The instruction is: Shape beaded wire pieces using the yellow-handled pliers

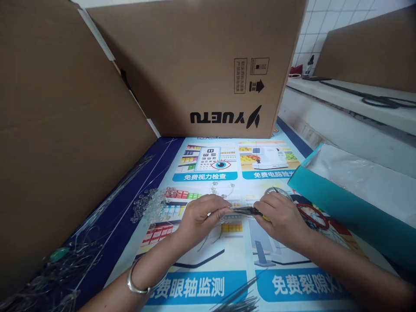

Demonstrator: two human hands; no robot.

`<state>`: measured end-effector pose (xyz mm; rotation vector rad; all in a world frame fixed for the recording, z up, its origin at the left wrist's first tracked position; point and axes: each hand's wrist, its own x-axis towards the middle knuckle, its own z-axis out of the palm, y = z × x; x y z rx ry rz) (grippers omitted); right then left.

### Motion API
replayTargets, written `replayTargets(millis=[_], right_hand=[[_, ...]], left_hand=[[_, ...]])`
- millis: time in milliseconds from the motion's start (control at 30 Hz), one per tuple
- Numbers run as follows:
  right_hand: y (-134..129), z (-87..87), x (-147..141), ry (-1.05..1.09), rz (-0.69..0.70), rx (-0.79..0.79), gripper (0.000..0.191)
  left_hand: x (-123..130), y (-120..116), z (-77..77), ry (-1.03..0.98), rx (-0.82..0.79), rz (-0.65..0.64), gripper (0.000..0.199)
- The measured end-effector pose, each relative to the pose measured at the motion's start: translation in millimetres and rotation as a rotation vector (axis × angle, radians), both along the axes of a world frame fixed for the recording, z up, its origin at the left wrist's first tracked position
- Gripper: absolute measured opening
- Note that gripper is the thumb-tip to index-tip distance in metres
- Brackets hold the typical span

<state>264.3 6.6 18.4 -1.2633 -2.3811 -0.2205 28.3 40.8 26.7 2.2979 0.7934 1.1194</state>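
Note:
My left hand [203, 212] pinches a thin wire between thumb and fingertips, with its ends trailing below the hand. Just beyond these fingers lies a curved wire strand with clear beads [224, 190], which seems joined to the held piece. My right hand [276, 214] is closed round needle-nose pliers [245, 210] with a bit of yellow handle showing. The pliers' dark jaws point left and meet my left fingertips; what lies between them is too small to make out. Left of my left hand is a pile of clear beads [151, 206].
Tall cardboard panels [195, 65] stand at the left and back. A teal box [344, 201] sits at the right, near a red ring-shaped item [313, 216]. Cut wires [238, 301] lie at the front edge, and tangled beaded wires [71, 260] at the left. A printed sheet [208, 277] covers the table.

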Motion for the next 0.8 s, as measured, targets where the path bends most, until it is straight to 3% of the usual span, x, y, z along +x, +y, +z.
replayTargets(millis=[400, 800], right_hand=[[-0.2, 4.2, 0.0, -0.045, -0.01, 0.057, 0.015], [-0.6, 7.6, 1.9, -0.053, 0.007, 0.024, 0.015]], left_hand=[[2.0, -6.3, 1.5, -0.002, 0.095, 0.02, 0.009], [2.5, -9.7, 3.4, -0.024, -0.004, 0.023, 0.009]])
